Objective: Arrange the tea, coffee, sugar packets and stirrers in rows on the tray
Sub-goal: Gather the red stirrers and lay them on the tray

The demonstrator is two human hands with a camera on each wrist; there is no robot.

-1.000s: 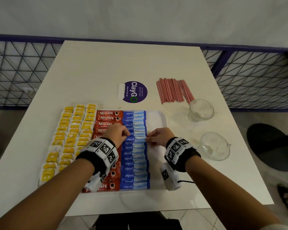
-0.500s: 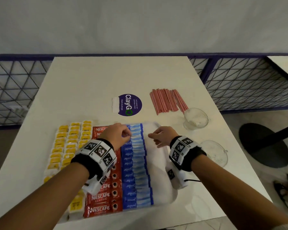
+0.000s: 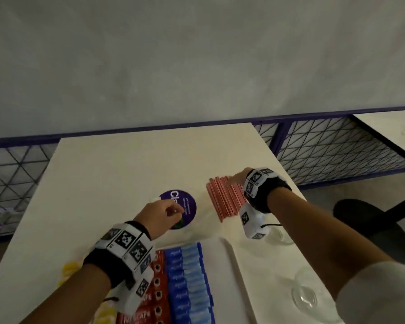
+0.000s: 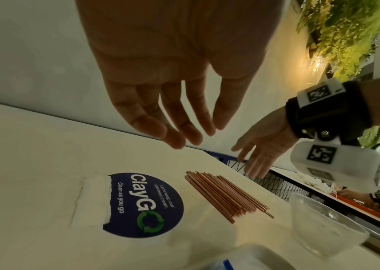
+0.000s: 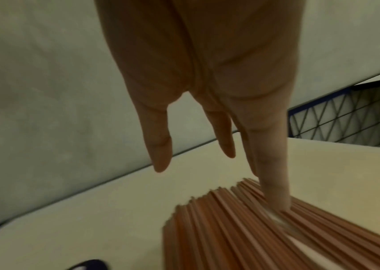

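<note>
right hand (image 5: pixel 207 73) fingers straight on stirrers (image 5: pixel 230 228); left hand (image 4: pixel 172 73) relaxed above "claygo" sticker (image 4: pixel 142 206).

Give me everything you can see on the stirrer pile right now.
The stirrers are thin reddish-pink sticks, roughly parallel in a flat, loosely fanned pile on the white table, beyond the tray and right of the round purple sticker. Material is unclear. The right hand, fingers straight, touches the pile's far end with a fingertip; none are lifted yet.

I see thin red stirrers (image 3: pixel 226 199) lying in a flat bunch on the table, beyond the tray (image 3: pixel 229 272) with blue, red and yellow packet rows.
</note>
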